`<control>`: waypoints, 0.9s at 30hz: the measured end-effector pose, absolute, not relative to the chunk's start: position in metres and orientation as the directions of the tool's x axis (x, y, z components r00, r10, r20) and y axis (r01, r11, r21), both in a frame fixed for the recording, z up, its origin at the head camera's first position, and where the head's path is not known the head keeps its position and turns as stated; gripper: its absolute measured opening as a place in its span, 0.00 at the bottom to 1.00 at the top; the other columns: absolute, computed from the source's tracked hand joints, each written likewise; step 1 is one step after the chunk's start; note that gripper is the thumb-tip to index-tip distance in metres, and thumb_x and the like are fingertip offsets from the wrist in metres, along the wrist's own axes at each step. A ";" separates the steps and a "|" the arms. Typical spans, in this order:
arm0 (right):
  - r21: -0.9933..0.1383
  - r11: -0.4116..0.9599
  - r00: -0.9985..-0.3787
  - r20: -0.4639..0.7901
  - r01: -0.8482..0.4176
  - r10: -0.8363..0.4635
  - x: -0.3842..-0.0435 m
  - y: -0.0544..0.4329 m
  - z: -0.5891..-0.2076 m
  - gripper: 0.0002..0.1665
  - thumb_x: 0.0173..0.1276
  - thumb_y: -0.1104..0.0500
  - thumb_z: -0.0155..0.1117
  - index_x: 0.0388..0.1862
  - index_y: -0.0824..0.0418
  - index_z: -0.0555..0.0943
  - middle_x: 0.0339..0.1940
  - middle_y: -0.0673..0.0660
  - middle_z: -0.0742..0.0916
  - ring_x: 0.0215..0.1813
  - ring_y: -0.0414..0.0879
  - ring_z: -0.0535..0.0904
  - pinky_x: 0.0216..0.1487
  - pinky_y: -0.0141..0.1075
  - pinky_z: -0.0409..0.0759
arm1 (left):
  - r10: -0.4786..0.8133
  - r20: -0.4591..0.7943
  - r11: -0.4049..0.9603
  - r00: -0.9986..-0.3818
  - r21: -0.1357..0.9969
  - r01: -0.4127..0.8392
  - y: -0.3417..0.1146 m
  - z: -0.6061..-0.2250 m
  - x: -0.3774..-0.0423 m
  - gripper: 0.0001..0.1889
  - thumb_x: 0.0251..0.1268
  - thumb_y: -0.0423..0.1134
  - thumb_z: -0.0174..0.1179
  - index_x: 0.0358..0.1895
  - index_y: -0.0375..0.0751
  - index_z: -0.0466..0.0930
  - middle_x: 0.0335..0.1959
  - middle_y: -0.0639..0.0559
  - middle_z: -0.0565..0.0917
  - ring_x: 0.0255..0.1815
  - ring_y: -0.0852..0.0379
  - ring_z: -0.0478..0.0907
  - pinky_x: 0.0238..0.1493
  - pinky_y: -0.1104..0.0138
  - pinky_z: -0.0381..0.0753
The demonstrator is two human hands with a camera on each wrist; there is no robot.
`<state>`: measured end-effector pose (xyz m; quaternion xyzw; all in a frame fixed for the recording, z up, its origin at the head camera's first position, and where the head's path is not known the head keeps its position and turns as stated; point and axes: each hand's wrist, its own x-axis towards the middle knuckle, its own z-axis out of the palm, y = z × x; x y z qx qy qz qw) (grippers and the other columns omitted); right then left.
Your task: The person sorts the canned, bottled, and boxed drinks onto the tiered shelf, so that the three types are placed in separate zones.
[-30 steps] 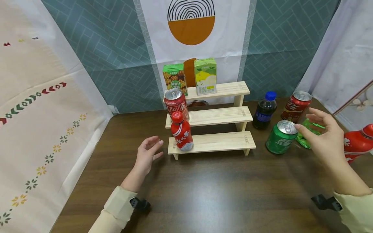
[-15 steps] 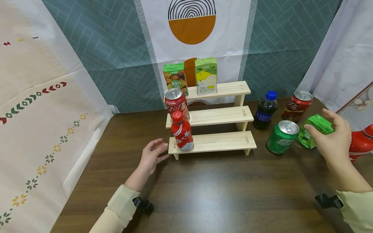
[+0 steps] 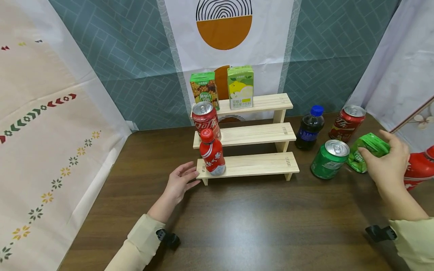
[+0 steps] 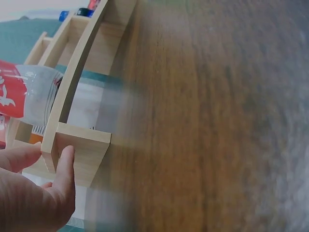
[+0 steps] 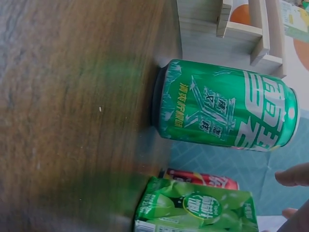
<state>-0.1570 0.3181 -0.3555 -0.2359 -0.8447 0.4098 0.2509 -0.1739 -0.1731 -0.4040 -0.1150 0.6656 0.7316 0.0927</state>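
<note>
A three-step wooden rack (image 3: 259,164) stands mid-table. My left hand (image 3: 179,182) is at the left end of its lowest board, and the left wrist view has the board end (image 4: 49,153) between thumb and finger. A red bottle (image 3: 212,155) stands on that step close by. On the right, my right hand (image 3: 390,162) hovers with thumb and fingers apart beside a green juice box (image 3: 367,147), holding nothing. A green soda can (image 5: 227,104) stands upright left of the box. Behind the right hand, a second red bottle (image 3: 418,169) is partly hidden.
A red cola can (image 3: 204,117) sits on the middle step; a pineapple juice box (image 3: 205,90) and a yellow-green juice box (image 3: 240,88) stand on top. Right of the rack are a dark blue-capped bottle (image 3: 309,128) and another red can (image 3: 347,124). Fabric hangs behind.
My left hand has moved right to the end of the lowest board. My right hand has shifted right from beside the green can, uncovering more of the green juice box.
</note>
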 end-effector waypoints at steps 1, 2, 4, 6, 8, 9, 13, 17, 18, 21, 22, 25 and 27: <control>-0.811 0.549 -0.763 0.222 0.201 0.607 -0.157 0.319 -0.356 0.37 0.61 0.63 0.60 0.71 0.58 0.64 0.71 0.64 0.65 0.73 0.55 0.53 0.70 0.49 0.51 | -0.018 -0.293 -0.097 -0.956 0.952 -0.290 -0.173 -0.404 -0.174 0.27 0.66 0.24 0.53 0.68 0.33 0.61 0.62 0.33 0.69 0.41 0.63 0.78 0.48 0.62 0.83; -0.811 0.547 -0.763 0.215 0.208 0.610 -0.158 0.319 -0.357 0.37 0.61 0.63 0.60 0.71 0.58 0.64 0.71 0.64 0.64 0.73 0.55 0.52 0.71 0.49 0.51 | -0.019 -0.294 -0.098 -0.956 0.952 -0.291 -0.172 -0.404 -0.174 0.27 0.66 0.24 0.53 0.68 0.33 0.61 0.61 0.33 0.69 0.41 0.63 0.79 0.47 0.62 0.83; -0.813 0.539 -0.761 0.204 0.219 0.616 -0.158 0.320 -0.358 0.38 0.61 0.63 0.60 0.71 0.59 0.64 0.71 0.64 0.64 0.73 0.55 0.52 0.71 0.48 0.51 | -0.023 -0.298 -0.099 -0.954 0.951 -0.294 -0.172 -0.405 -0.175 0.27 0.66 0.24 0.53 0.68 0.33 0.62 0.60 0.34 0.70 0.41 0.63 0.79 0.46 0.63 0.84; -0.816 0.530 -0.758 0.192 0.229 0.623 -0.159 0.320 -0.358 0.38 0.61 0.63 0.60 0.71 0.58 0.63 0.72 0.63 0.63 0.73 0.55 0.51 0.71 0.48 0.50 | -0.025 -0.301 -0.102 -0.953 0.949 -0.297 -0.171 -0.405 -0.176 0.27 0.66 0.23 0.53 0.68 0.33 0.62 0.59 0.35 0.70 0.40 0.63 0.79 0.45 0.65 0.84; -0.818 0.524 -0.755 0.185 0.236 0.629 -0.159 0.320 -0.358 0.38 0.61 0.63 0.59 0.71 0.59 0.63 0.72 0.63 0.62 0.73 0.55 0.50 0.71 0.48 0.50 | -0.026 -0.304 -0.106 -0.952 0.948 -0.299 -0.171 -0.405 -0.176 0.27 0.65 0.23 0.53 0.68 0.33 0.62 0.58 0.35 0.71 0.39 0.63 0.79 0.44 0.66 0.84; -0.817 0.524 -0.753 0.183 0.241 0.632 -0.160 0.320 -0.358 0.38 0.61 0.63 0.59 0.72 0.59 0.63 0.72 0.63 0.62 0.73 0.55 0.50 0.71 0.48 0.50 | -0.025 -0.305 -0.107 -0.952 0.948 -0.301 -0.171 -0.405 -0.177 0.27 0.66 0.23 0.53 0.68 0.33 0.62 0.57 0.36 0.72 0.39 0.63 0.79 0.43 0.67 0.84; -0.811 0.535 -0.745 0.202 0.237 0.636 -0.162 0.322 -0.358 0.37 0.61 0.64 0.59 0.71 0.61 0.63 0.71 0.65 0.63 0.72 0.57 0.51 0.71 0.50 0.50 | -0.022 -0.313 -0.109 -0.949 0.945 -0.309 -0.171 -0.404 -0.177 0.27 0.66 0.23 0.53 0.68 0.34 0.62 0.56 0.37 0.72 0.39 0.63 0.80 0.43 0.68 0.84; -0.806 0.539 -0.745 0.199 0.246 0.637 -0.164 0.325 -0.359 0.39 0.61 0.64 0.59 0.72 0.61 0.61 0.72 0.65 0.63 0.73 0.57 0.51 0.72 0.50 0.49 | -0.020 -0.321 -0.117 -0.947 0.941 -0.317 -0.171 -0.403 -0.177 0.27 0.66 0.23 0.53 0.68 0.35 0.62 0.56 0.37 0.72 0.38 0.63 0.80 0.42 0.69 0.84; -0.805 0.538 -0.748 0.191 0.252 0.636 -0.165 0.325 -0.359 0.39 0.62 0.63 0.59 0.73 0.61 0.60 0.72 0.65 0.62 0.73 0.57 0.51 0.72 0.50 0.49 | -0.018 -0.321 -0.118 -0.947 0.941 -0.317 -0.171 -0.403 -0.177 0.27 0.66 0.23 0.52 0.69 0.35 0.62 0.56 0.37 0.71 0.38 0.63 0.80 0.42 0.69 0.84; -0.799 0.536 -0.756 0.167 0.272 0.633 -0.166 0.327 -0.359 0.41 0.63 0.62 0.58 0.74 0.59 0.56 0.73 0.64 0.61 0.74 0.56 0.50 0.73 0.51 0.50 | -0.019 -0.327 -0.125 -0.945 0.938 -0.322 -0.171 -0.403 -0.177 0.27 0.66 0.24 0.52 0.69 0.35 0.62 0.55 0.39 0.71 0.38 0.63 0.80 0.41 0.69 0.84; -0.797 0.536 -0.759 0.160 0.277 0.631 -0.166 0.327 -0.359 0.41 0.63 0.61 0.57 0.75 0.59 0.55 0.73 0.64 0.61 0.74 0.57 0.50 0.73 0.52 0.50 | -0.016 -0.328 -0.125 -0.945 0.938 -0.323 -0.171 -0.404 -0.177 0.27 0.66 0.24 0.53 0.69 0.36 0.62 0.54 0.39 0.71 0.38 0.63 0.80 0.41 0.69 0.84; -0.784 0.555 -0.766 0.169 0.277 0.621 -0.167 0.327 -0.359 0.41 0.64 0.62 0.57 0.74 0.62 0.56 0.72 0.66 0.63 0.72 0.60 0.52 0.71 0.53 0.51 | -0.013 -0.330 -0.128 -0.944 0.937 -0.326 -0.171 -0.404 -0.176 0.28 0.66 0.24 0.52 0.69 0.36 0.61 0.54 0.40 0.71 0.38 0.62 0.80 0.41 0.69 0.84; -0.771 0.578 -0.772 0.189 0.266 0.606 -0.168 0.327 -0.360 0.40 0.63 0.63 0.58 0.73 0.64 0.57 0.71 0.68 0.64 0.71 0.62 0.54 0.69 0.55 0.51 | -0.016 -0.331 -0.133 -0.943 0.936 -0.326 -0.171 -0.404 -0.176 0.27 0.66 0.24 0.52 0.69 0.36 0.62 0.54 0.40 0.71 0.38 0.62 0.80 0.40 0.69 0.84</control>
